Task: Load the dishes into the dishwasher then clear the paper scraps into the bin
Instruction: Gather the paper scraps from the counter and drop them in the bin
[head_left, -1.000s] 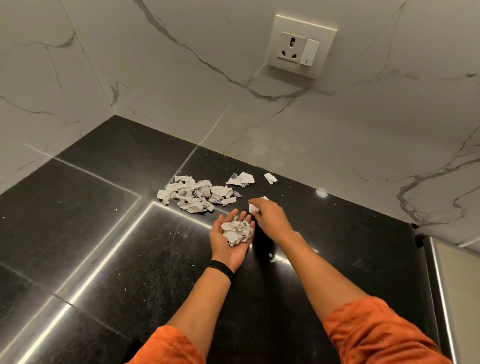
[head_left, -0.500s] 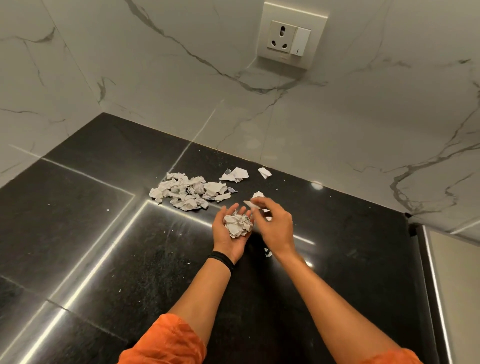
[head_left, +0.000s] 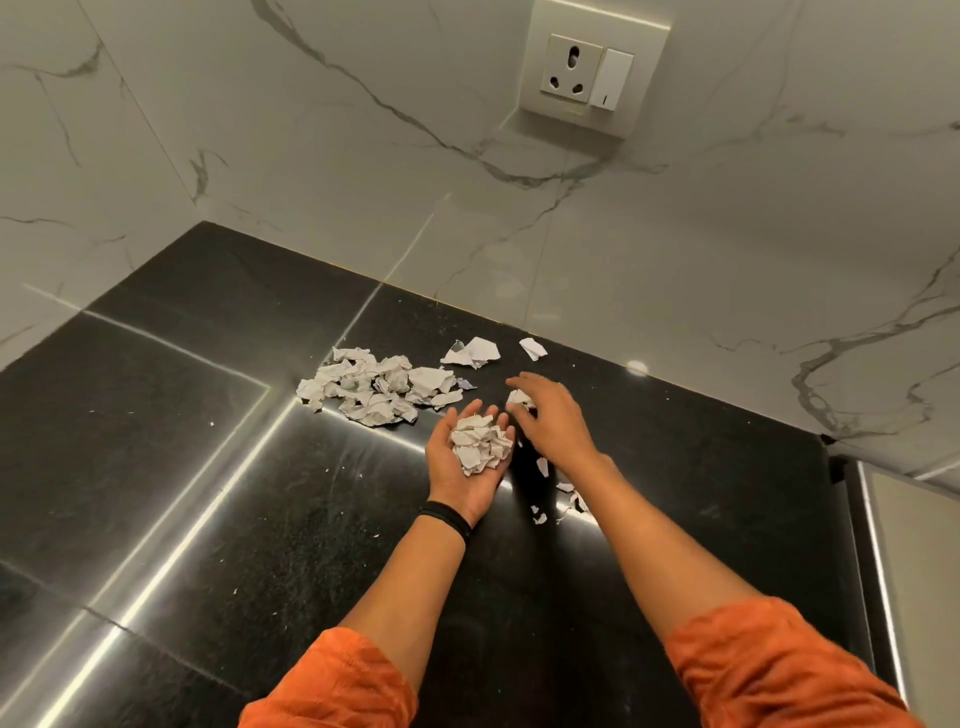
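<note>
My left hand (head_left: 460, 478) lies palm up over the black counter, cupping a clump of crumpled paper scraps (head_left: 480, 447). My right hand (head_left: 556, 421) hovers just right of it, palm down, fingers spread over a small white scrap (head_left: 519, 399) on the counter. A larger pile of paper scraps (head_left: 376, 387) lies to the left, near the back wall. A folded scrap (head_left: 472, 353) and a small scrap (head_left: 532, 347) sit behind the hands. A few tiny bits (head_left: 558, 499) lie under my right forearm.
The black stone counter (head_left: 208, 493) meets marble walls at a back left corner. A wall socket with switch (head_left: 587, 73) sits above. The counter's right edge (head_left: 852, 519) borders a pale panel. No dishes, dishwasher or bin are in view.
My right hand dropped a scrap into the left palm, then moved back out to the right over another scrap on the counter. The left hand's clump has grown slightly.
</note>
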